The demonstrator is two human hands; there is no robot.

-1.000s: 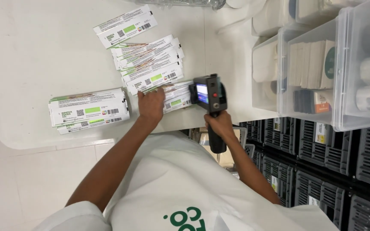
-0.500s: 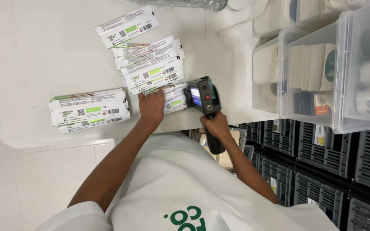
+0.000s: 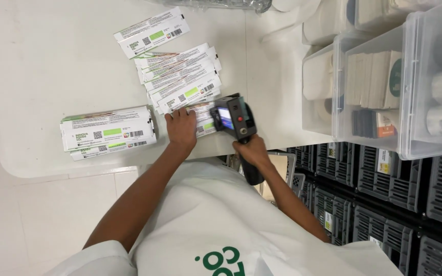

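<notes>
At the table's near edge, the left hand pressed flat on a white packet. The right hand gripped the handheld printer beside it. Best to keep the packet flat and steady.

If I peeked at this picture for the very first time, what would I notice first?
Probably the black handheld device with a small lit screen, gripped by the right hand at the white table's near edge. Just left of it, the left hand presses flat on a white printed pouch, below a fanned pile of similar white-and-green pouches. To the right stand clear plastic storage bins holding rolls and cards.
</notes>
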